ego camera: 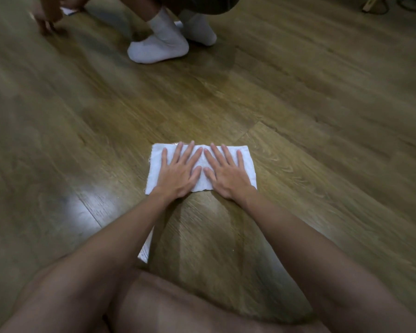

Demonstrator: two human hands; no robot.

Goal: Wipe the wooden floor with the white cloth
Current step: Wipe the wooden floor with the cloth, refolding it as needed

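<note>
A white cloth [155, 164] lies flat as a rectangle on the wooden floor [322, 116], straight ahead of me. My left hand [178, 174] rests palm down on its left half, fingers spread. My right hand [228, 175] presses palm down on its right half, fingers spread too. The two thumbs nearly touch at the cloth's middle. Neither hand grips the cloth; both lie flat on top of it. A darker, wet-looking streak runs on the floor from the cloth back towards my knees.
Another person crouches at the top, white-socked feet [159, 48] on the floor and a hand [46, 22] down at the top left. A white scrap [145, 248] shows under my left forearm. My bare knees [178, 308] fill the bottom. Cables [380, 8] lie at the top right.
</note>
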